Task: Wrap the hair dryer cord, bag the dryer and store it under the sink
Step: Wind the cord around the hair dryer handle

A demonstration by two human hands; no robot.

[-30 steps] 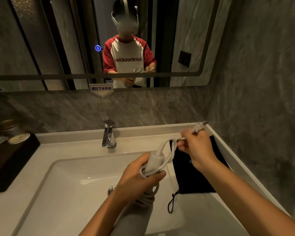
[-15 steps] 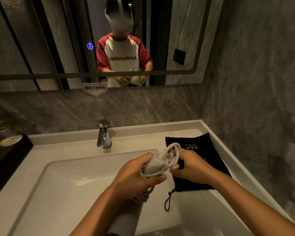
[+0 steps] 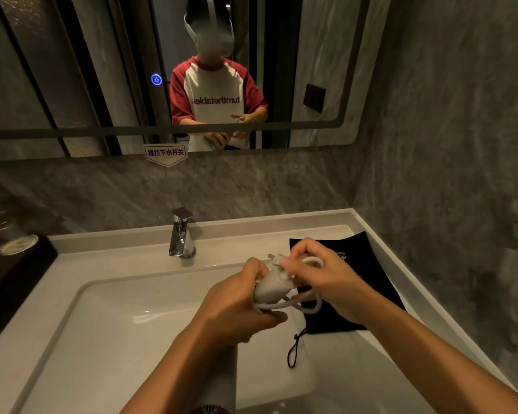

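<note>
A white hair dryer (image 3: 271,289) is held handle-up over the sink basin (image 3: 108,333), its round body low near the frame's bottom edge. My left hand (image 3: 237,306) grips the handle, with white cord (image 3: 307,306) looped around it. My right hand (image 3: 320,276) pinches the cord's plug end (image 3: 275,259) against the top of the handle. A black drawstring bag (image 3: 368,282) lies flat on the counter to the right, partly under my right hand, its string (image 3: 293,351) trailing into the basin.
A chrome faucet (image 3: 181,234) stands behind the basin. A dark tray (image 3: 9,282) with cups sits on the counter at the left. The stone wall (image 3: 446,174) runs close along the counter's right edge. A mirror (image 3: 102,70) hangs above.
My right hand has drawn the plug end in from the far right to the handle top. The loose cord loop has tightened against the handle. The left hand's grip is unchanged.
</note>
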